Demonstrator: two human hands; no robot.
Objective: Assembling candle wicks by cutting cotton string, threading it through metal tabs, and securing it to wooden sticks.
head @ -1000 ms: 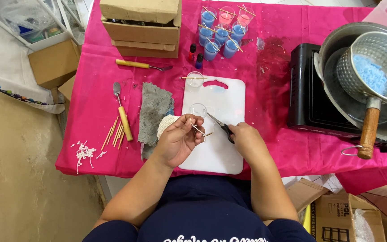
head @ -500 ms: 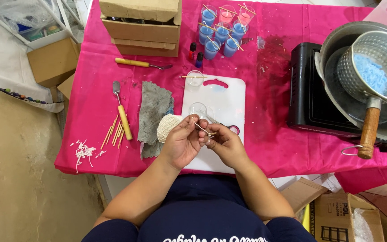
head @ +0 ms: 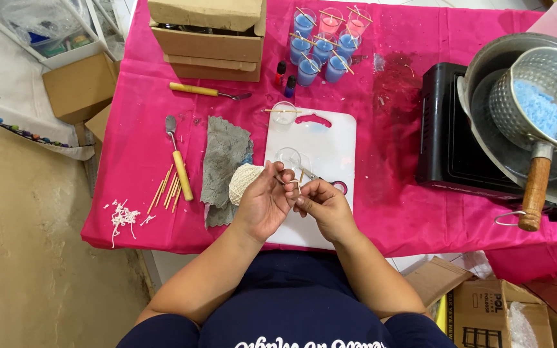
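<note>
Over the white cutting board [head: 320, 138]: my two hands meet, fingertips nearly touching, just below a small empty glass [head: 288, 156].
Left hand [head: 264, 200]: fingers curled and pinched on a short wooden stick [head: 300, 181] with a thin bit of string; the piece is too small to make out clearly.
Right hand [head: 320, 203]: closed in a pinch on the same small piece, right against my left fingertips.
Scissors [head: 327, 181]: lying on the board just beyond my right hand, pink handle showing.
Ball of string [head: 242, 181]: cream, resting at the board's left edge, touching my left hand.
Second glass [head: 283, 113]: empty as far as I can tell, at the top of the board, a stick laid across its rim.
Cluster of glasses [head: 322, 40]: at the far side of the pink tablecloth [head: 136, 135], most filled with blue wax, two with pink, sticks across their rims.
Metal pan [head: 539, 96]: wooden handle, blue flakes inside; it sits within a larger pot [head: 485, 71] on a black stove [head: 446, 135].
Cardboard boxes [head: 207, 32]: stacked at the far edge; contents hidden.
Small bottles [head: 285, 77]: two, beside the boxes.
Grey cloth [head: 224, 158]: left of the board.
Spatula [head: 176, 154]: left of the cloth, loose sticks [head: 167, 188] beside it.
</note>
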